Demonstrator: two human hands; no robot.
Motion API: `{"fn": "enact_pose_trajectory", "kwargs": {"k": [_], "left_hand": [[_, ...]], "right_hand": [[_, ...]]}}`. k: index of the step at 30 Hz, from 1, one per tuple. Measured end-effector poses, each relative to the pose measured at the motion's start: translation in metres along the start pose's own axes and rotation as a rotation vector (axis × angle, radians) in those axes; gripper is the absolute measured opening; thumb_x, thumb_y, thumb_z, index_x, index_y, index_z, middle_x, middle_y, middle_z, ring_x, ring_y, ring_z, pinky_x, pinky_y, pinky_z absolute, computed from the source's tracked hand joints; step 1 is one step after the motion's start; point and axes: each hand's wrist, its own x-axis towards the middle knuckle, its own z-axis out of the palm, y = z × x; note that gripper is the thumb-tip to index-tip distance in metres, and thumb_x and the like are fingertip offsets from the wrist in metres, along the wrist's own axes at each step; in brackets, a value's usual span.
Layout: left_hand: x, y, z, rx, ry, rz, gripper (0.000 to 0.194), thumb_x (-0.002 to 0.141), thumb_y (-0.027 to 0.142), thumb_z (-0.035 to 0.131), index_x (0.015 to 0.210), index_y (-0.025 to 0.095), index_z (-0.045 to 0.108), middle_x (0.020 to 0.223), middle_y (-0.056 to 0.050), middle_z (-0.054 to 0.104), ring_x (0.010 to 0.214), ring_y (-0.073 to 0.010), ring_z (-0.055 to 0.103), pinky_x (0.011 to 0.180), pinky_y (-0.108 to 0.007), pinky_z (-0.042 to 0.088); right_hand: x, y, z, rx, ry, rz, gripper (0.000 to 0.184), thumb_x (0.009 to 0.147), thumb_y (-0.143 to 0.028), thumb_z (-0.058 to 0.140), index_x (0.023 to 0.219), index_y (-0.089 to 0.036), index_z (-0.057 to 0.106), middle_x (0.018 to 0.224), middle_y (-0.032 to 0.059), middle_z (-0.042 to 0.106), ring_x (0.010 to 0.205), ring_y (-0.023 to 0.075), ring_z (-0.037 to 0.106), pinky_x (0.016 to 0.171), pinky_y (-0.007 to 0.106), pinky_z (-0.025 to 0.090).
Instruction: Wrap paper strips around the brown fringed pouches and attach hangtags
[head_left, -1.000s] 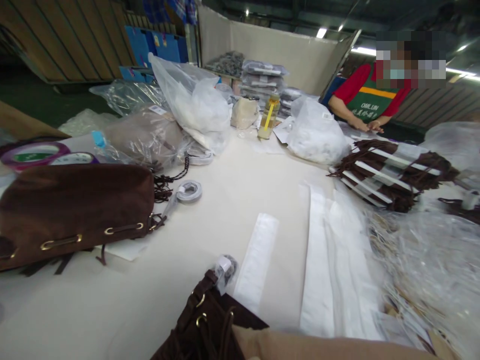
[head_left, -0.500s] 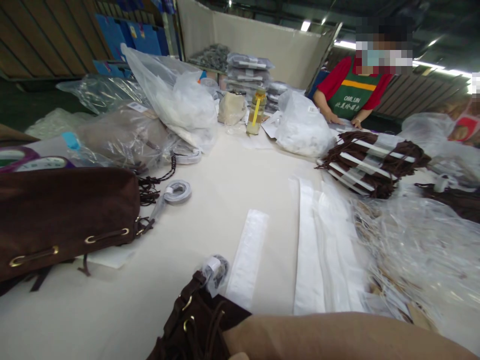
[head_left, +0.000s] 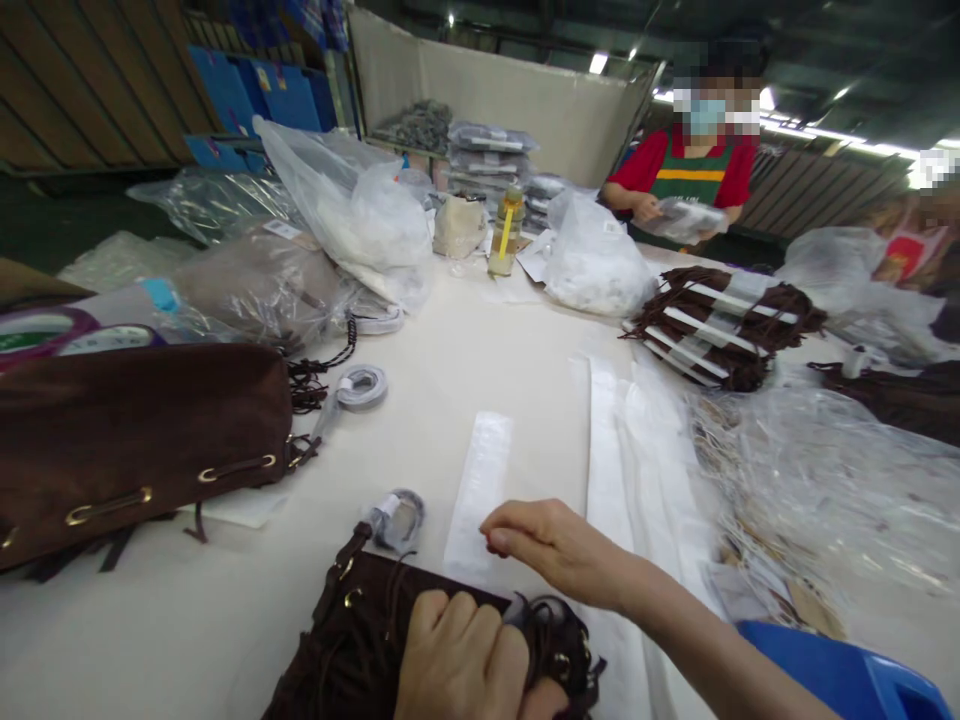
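My left hand point(head_left: 461, 655) is closed in a fist on the top of a dark brown fringed suede bag point(head_left: 352, 645) at the near edge of the white table point(head_left: 450, 350). My right hand point(head_left: 555, 548) reaches left across it, fingers curled together, fingertips touching a narrow white paper strip point(head_left: 480, 490) lying flat on the table. I cannot make out whether it grips the strip. A small wrapped metal ring point(head_left: 397, 518) lies just beyond the bag's corner.
A second brown suede bag point(head_left: 135, 440) lies at the left, with a tape roll point(head_left: 361, 386) beside it. Long white strips point(head_left: 622, 450) and clear plastic bags point(head_left: 825, 490) cover the right. Brown tassel bundles point(head_left: 720, 320) and a bottle point(head_left: 505, 232) stand farther back. A person in a red shirt point(head_left: 686, 175) works opposite.
Both my hands have come into view. The left now clamps the near bag and the right has reached to the paper strip. The person opposite has picked up a packet.
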Motion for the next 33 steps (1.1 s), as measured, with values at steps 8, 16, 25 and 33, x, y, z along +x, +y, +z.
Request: {"fn": "enact_pose_trajectory", "kwargs": {"k": [8, 16, 25, 33], "left_hand": [[-0.004, -0.003, 0.009, -0.056, -0.266, -0.136, 0.04, 0.066, 0.054, 0.071, 0.068, 0.018, 0.052, 0.062, 0.001, 0.056, 0.063, -0.0197, 0.051, 0.064, -0.035, 0.029], [-0.003, -0.01, -0.014, -0.03, -0.587, -0.24, 0.049, 0.053, 0.05, 0.08, 0.079, 0.015, 0.056, 0.08, -0.003, 0.061, 0.082, -0.025, 0.054, 0.079, -0.04, 0.034], [-0.004, -0.024, -0.026, -0.025, -0.693, -0.28, 0.06, 0.054, 0.063, 0.072, 0.084, 0.013, 0.057, 0.091, -0.008, 0.062, 0.093, -0.0277, 0.054, 0.088, -0.042, 0.033], [0.011, -0.03, -0.025, -0.021, -0.88, -0.376, 0.057, 0.058, 0.068, 0.063, 0.082, 0.017, 0.066, 0.085, -0.008, 0.069, 0.087, -0.0273, 0.062, 0.083, -0.038, 0.041]], "right_hand": [[-0.051, 0.024, 0.057, 0.088, 0.265, 0.079, 0.058, 0.092, -0.054, 0.02, 0.071, -0.016, 0.059, 0.069, 0.0013, 0.061, 0.067, 0.0154, 0.055, 0.065, 0.025, 0.043], [-0.051, 0.027, 0.066, -0.374, 0.356, -0.089, 0.047, 0.096, -0.039, 0.027, 0.079, -0.02, 0.066, 0.103, 0.0057, 0.065, 0.099, 0.0154, 0.057, 0.088, 0.027, 0.041], [-0.082, 0.025, 0.077, -0.582, 0.629, -0.041, 0.035, 0.094, -0.027, 0.03, 0.073, -0.017, 0.057, 0.078, 0.0091, 0.057, 0.076, 0.0196, 0.053, 0.072, 0.033, 0.041], [-0.053, 0.022, 0.214, -0.48, 0.908, -0.449, 0.012, 0.064, -0.016, 0.057, 0.074, -0.022, 0.054, 0.076, 0.0038, 0.057, 0.077, 0.0228, 0.049, 0.067, 0.032, 0.044]]}}
